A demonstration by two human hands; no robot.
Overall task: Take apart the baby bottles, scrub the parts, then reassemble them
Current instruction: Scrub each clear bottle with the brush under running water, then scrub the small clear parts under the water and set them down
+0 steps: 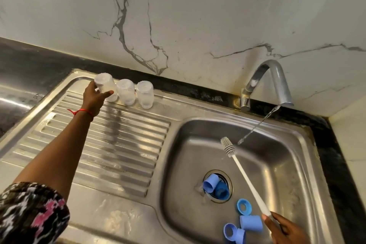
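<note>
Three clear bottle bodies stand upside down in a row at the back of the steel drainboard [111,138]. My left hand [94,98] grips the leftmost bottle [104,83], which is tilted; the middle bottle [125,91] and the right bottle [145,94] stand free. My right hand [285,228] holds the white handle of a bottle brush [227,145], whose bristled head points up over the sink basin [277,164]. Blue caps [211,183] lie on the drain. A blue ring [244,206], a blue cap [251,223] and another blue ring [230,232] lie at the basin's front.
A steel tap [275,77] at the back right runs a thin stream of water [257,125] into the basin. A marble wall rises behind, and a black counter [29,59] borders the sink. A wet streak runs down the drainboard.
</note>
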